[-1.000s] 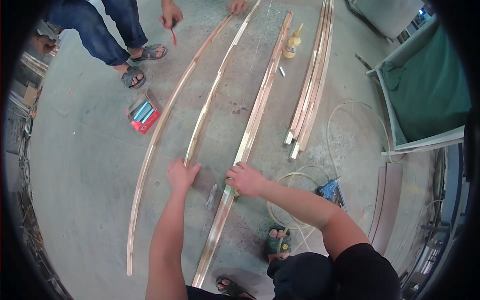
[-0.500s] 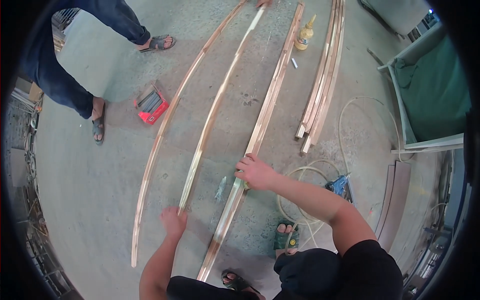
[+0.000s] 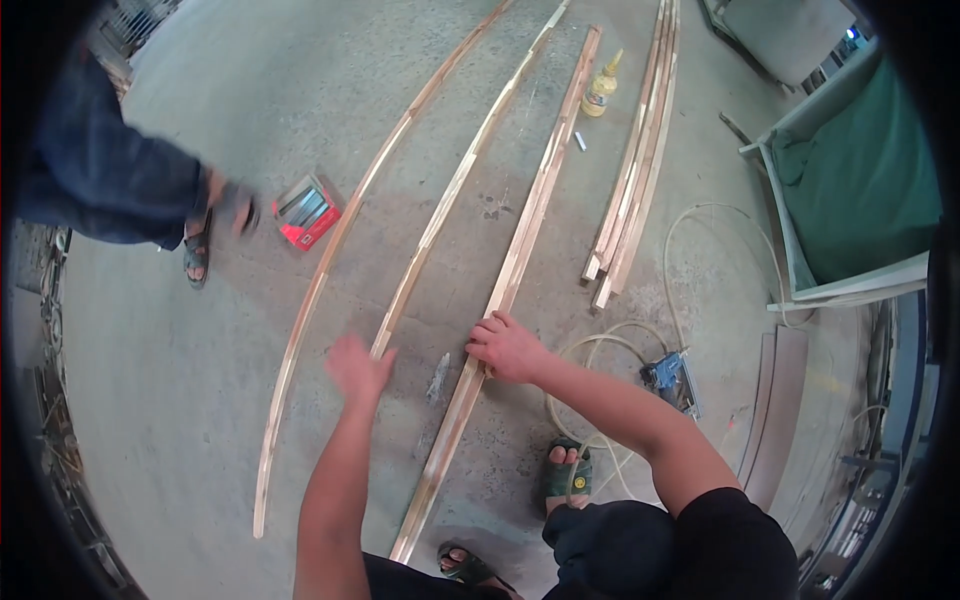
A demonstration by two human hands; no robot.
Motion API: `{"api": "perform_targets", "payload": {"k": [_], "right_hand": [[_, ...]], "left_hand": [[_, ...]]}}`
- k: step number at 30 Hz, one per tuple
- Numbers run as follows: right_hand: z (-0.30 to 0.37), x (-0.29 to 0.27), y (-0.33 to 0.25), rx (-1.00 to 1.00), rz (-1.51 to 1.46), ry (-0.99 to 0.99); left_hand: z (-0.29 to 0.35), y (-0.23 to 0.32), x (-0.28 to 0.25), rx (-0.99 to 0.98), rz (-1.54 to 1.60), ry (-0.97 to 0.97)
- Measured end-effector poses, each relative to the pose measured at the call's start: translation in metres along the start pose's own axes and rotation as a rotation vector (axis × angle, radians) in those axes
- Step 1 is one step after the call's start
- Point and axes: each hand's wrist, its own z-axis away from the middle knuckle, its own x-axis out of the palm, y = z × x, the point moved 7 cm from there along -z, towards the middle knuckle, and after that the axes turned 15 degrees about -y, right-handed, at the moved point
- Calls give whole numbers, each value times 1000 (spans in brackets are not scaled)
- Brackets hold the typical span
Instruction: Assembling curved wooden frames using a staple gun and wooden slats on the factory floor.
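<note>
The right hand [image 3: 508, 348] lies across the paired strips [image 3: 525, 240], long light-brown lengths running on the floor [image 3: 190, 400] from about 7 o'clock to 1 o'clock. Its grip is curled, fingers bent over the strips' edge, which probably steadies them against sliding or turning; the underside of the palm is hidden.

At 9 o'clock from it, the left hand [image 3: 358, 372] is at the near end of the middle strip [image 3: 440, 225]. This grip is blurred: the thumb stands apart from the fingers, but I cannot tell whether it holds the wood, touches it or hovers. A hand at the end has, I judge, the most leverage for swinging so long a piece.

The curved strip [image 3: 320, 275] passes at 9 o'clock from the left hand, apart from the middle one, presumably leaving room for fingers between. At 1 o'clock from the right hand lies a strip bundle [image 3: 635, 160], its pieces side by side, perhaps to keep them together. The yellow bottle [image 3: 600, 92] stands beside the paired strips' far end, nozzle up, likely to avoid leaking. The blue tool [image 3: 665, 372] rests at 3 o'clock with a pale hose [image 3: 560, 385] looped beside it, clear of the strips.
</note>
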Motion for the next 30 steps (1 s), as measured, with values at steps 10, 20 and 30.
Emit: {"api": "perform_targets", "payload": {"k": [10, 20, 30], "right_hand": [[-37, -12, 16, 344, -396, -258], [-136, 15, 81, 768, -1057, 206], [-179, 17, 87, 876, -1448, 477]], "left_hand": [[129, -164, 55, -186, 109, -220], [159, -181, 79, -107, -40, -327], [152, -171, 47, -102, -81, -207]]}}
